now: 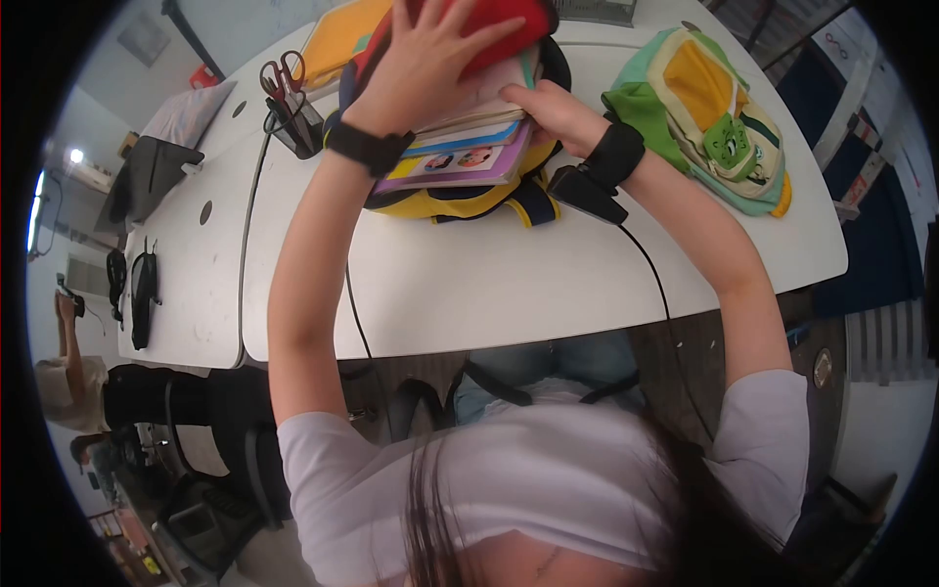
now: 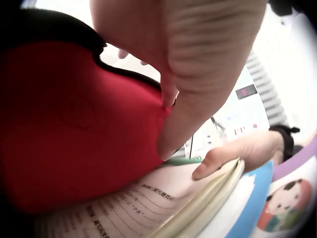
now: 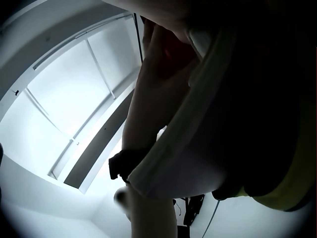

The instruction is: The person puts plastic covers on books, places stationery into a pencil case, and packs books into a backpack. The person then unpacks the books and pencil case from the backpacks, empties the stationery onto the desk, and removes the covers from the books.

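A backpack [image 1: 469, 205] with a yellow and dark blue body lies on the white table, its red flap [image 1: 507, 18] raised. My left hand [image 1: 421, 73] rests on that flap with fingers spread; in the left wrist view its thumb lies at the flap's edge. A stack of books [image 1: 455, 164] sticks out of the bag's opening, a purple-edged one with panda pictures nearest me. At the stack's right side, my right hand [image 1: 558, 112] grips the books, thumb over a printed page [image 2: 143, 198]. Its other fingers are hidden behind them. The right wrist view is dark.
On the right lies a green and yellow backpack [image 1: 699, 108]. A black pen holder [image 1: 298, 132] with red-handled scissors [image 1: 284, 76] stands at left, near an orange folder [image 1: 337, 41]. A cable [image 1: 657, 274] trails from my right wrist over the table edge. Another person [image 1: 73, 382] is at far left.
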A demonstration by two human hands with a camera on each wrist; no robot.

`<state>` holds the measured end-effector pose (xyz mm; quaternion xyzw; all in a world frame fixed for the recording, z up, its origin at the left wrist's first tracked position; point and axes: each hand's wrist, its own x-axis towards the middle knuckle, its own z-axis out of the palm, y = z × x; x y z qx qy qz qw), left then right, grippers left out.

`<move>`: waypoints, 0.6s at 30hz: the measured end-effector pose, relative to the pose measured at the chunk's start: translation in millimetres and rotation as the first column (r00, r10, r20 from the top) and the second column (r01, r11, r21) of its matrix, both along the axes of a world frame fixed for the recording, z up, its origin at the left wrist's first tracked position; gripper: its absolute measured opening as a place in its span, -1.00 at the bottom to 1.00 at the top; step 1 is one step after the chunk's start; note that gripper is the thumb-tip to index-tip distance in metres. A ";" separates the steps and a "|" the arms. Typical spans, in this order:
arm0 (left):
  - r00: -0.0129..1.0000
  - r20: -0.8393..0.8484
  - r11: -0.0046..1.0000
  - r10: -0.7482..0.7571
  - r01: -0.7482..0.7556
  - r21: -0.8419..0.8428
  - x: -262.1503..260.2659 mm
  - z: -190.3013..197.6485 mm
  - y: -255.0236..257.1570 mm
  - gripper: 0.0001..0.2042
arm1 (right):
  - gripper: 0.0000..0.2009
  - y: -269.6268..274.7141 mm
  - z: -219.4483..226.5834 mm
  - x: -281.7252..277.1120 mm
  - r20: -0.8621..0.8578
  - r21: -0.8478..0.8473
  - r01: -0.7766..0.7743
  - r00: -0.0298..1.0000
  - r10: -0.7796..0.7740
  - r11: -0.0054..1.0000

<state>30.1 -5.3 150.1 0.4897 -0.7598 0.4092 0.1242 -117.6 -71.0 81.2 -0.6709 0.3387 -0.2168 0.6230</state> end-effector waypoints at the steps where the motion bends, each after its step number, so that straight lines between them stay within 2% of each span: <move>1: 1.000 0.021 0.999 0.018 -0.019 0.034 0.7 -10.0 -10.9 -0.46 | -0.56 -0.2 0.2 0.8 0.005 -0.004 -0.009 1.000 0.009 1.000; 4: 0.997 0.015 0.991 0.071 -0.072 0.116 4.6 -20.6 -29.3 -0.45 | -0.56 -3.2 -3.7 1.1 -0.028 -0.082 -0.025 0.999 0.023 0.996; 6: 0.991 -0.098 0.965 0.089 -0.062 0.256 7.3 -22.4 -32.9 -0.45 | -0.57 -4.6 -7.1 -3.7 -0.005 -0.125 -0.041 0.999 0.041 0.991; 7: 0.995 -0.068 0.987 0.066 -0.056 0.150 6.7 -23.6 -32.0 -0.47 | -0.55 -6.0 -7.7 -6.5 -0.034 -0.135 -0.072 0.997 0.068 0.988; 8: 0.996 -0.067 0.987 0.067 -0.056 0.148 8.4 -20.1 -34.7 -0.47 | -0.52 -7.2 -8.1 -7.9 -0.063 -0.144 -0.104 0.993 0.096 0.984; 10: 0.935 -0.317 0.951 0.158 -0.057 0.304 10.8 -7.6 -37.4 -0.51 | -0.48 -1.7 -12.2 -10.2 -0.093 -0.206 -0.064 0.995 0.046 0.977; 11: 0.897 -0.434 0.946 0.085 0.064 0.319 12.7 0.0 -35.2 -0.54 | -0.44 0.8 -14.5 -11.4 -0.121 -0.268 -0.025 0.993 -0.008 0.963; 12: 0.897 -0.435 0.945 0.085 0.065 0.320 23.4 -4.7 -43.6 -0.54 | -0.44 -0.9 -19.5 -10.8 -0.122 -0.267 -0.024 0.992 -0.009 0.963; 14: 0.932 -0.362 0.980 -0.007 0.078 0.182 42.7 -14.1 -68.2 -0.57 | -0.35 -3.5 -27.6 -8.6 -0.088 -0.324 0.020 0.995 -0.051 0.946; 16: 0.920 -0.389 0.971 0.051 0.045 0.235 37.6 -11.1 -69.7 -0.58 | -0.34 -2.5 -18.5 -9.3 -0.127 -0.317 -0.012 0.991 -0.030 0.948; 18: 0.883 -0.383 0.923 0.270 -0.123 0.365 10.4 3.9 -53.7 -0.59 | -0.34 -0.6 -9.0 -8.0 -0.166 -0.313 -0.044 0.986 -0.009 0.949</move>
